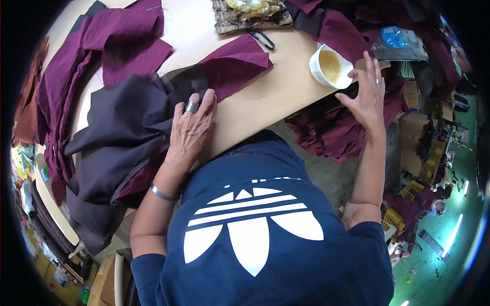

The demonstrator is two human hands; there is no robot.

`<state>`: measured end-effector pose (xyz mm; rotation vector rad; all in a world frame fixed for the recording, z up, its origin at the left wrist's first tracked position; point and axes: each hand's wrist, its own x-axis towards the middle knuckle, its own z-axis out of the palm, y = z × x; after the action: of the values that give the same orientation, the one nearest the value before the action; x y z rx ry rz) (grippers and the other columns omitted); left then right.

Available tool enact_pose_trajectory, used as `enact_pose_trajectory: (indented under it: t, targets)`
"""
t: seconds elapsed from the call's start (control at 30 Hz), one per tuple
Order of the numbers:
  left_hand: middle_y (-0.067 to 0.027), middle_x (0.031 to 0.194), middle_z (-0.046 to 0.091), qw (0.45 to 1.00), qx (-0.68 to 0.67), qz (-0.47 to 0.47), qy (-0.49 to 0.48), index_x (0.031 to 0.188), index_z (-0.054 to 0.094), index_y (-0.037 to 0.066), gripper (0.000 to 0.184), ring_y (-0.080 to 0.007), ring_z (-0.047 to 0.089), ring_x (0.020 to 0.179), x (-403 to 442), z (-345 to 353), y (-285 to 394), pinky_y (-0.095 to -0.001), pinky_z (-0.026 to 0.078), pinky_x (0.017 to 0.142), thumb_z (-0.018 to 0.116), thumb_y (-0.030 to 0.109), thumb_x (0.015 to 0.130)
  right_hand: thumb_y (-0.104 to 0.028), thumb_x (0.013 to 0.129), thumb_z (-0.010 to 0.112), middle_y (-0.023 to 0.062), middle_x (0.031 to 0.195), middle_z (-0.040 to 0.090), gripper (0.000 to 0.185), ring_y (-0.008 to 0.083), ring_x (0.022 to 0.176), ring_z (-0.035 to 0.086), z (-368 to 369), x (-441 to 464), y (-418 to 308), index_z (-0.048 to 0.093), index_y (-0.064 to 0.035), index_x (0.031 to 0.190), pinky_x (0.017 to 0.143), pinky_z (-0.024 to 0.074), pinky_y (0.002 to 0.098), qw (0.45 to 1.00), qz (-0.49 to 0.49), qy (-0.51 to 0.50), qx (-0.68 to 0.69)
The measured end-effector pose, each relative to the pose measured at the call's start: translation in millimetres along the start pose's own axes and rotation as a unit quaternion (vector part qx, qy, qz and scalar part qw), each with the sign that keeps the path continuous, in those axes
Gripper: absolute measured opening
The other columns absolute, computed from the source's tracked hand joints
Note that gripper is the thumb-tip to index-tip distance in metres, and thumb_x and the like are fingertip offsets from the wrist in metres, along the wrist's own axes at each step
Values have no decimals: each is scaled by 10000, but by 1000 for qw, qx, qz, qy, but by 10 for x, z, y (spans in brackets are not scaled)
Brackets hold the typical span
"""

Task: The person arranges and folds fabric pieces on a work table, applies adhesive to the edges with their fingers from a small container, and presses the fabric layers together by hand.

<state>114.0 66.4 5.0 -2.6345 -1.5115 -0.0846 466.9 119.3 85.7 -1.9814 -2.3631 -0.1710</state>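
Note:
My left hand (191, 127), with a ring and a bracelet, lies on the table's edge, its fingers resting on dark grey cloth (130, 115). A maroon strip (237, 64) joins that cloth just beyond the fingertips. My right hand (368, 97) is beside a white cup (317, 69) of yellowish-brown liquid, at the table's right edge. Its thumb and fingers are apart. The index fingertip is at the cup's near right side; whether it touches, I cannot tell. The cup stands slightly tilted in this view.
Maroon cloth pieces (125, 35) lie at the table's far left. A small black tool like thread snips (262, 39) is near a textured block (250, 21) with crumpled yellowish plastic. A plastic bag (400, 45) and stacked maroon cloth (342, 130) are on the right, below them yellow crates (394, 219).

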Motion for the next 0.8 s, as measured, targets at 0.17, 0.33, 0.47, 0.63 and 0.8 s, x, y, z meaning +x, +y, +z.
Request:
enact_pose_trajectory:
  t: [0.17, 0.33, 0.47, 0.63, 0.8]
  targets:
    - [-44, 1100, 478, 997, -67, -10, -24, 1223, 497, 136, 435, -198, 520, 909, 169, -57, -1, -343, 392, 757, 491, 123, 788, -100, 640, 660, 85, 1274, 462, 164, 291, 1250, 359, -39, -132, -380, 614, -87, 797, 974, 317, 510, 997, -62, -15, -35]
    - [-50, 1002, 503, 995, -97, 14, 16, 1202, 533, 185, 431, -197, 531, 840, 485, 102, -62, -319, 440, 704, 498, 106, 780, 19, 631, 528, 64, 974, 575, 360, 264, 953, 506, 362, 5, -955, 672, -114, 933, 833, 406, 360, 962, -96, 10, 254]
    - [-95, 964, 545, 984, -177, -7, -22, 1267, 493, 215, 416, -247, 577, 850, 711, 200, -140, -357, 478, 715, 500, 163, 855, 48, 634, 464, 87, 933, 571, 503, 263, 878, 531, 858, 133, -1097, 662, -135, 1059, 805, 433, 358, 917, -8, 30, 397]
    - [-115, 990, 564, 972, -218, -22, -81, 1296, 465, 230, 449, -281, 586, 903, 795, 128, -177, -388, 476, 757, 536, 210, 853, 37, 672, 445, 86, 969, 564, 517, 261, 920, 528, 1003, 211, -1159, 640, -159, 1110, 818, 434, 373, 921, 23, 3, 389]
    - [-114, 1031, 561, 971, -221, -29, -90, 1293, 466, 237, 452, -285, 582, 925, 790, 131, -175, -387, 474, 782, 545, 212, 848, 54, 704, 462, 116, 994, 537, 531, 269, 926, 522, 1003, 180, -1228, 563, -99, 1203, 828, 427, 384, 983, -19, 8, 181]
